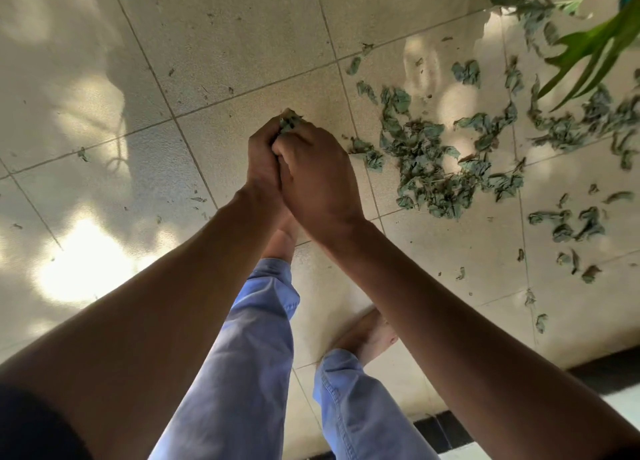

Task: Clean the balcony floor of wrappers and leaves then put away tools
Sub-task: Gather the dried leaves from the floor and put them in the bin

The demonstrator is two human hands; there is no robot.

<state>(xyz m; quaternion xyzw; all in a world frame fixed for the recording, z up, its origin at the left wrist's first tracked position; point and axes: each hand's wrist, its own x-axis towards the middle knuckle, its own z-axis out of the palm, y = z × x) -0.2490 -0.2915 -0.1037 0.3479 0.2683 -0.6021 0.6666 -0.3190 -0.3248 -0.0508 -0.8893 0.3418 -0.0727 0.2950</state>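
The person stands barefoot on the tiled floor (242, 26), both hands pressed together out front. The left hand (263, 158) and right hand (318, 179) have their fingers curled tight around a clump of dried leaves (289, 120), whose tips poke out above the knuckles. To the right of the hands, a loose pile of leaves (440, 161) lies scattered on the floor.

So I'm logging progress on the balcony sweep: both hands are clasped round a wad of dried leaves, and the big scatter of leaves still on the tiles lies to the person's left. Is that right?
Not quite. The head view shows the left hand and right hand clasped round a wad of dried leaves, but the big scatter of leaves on the tiles lies to the person's right, not left.
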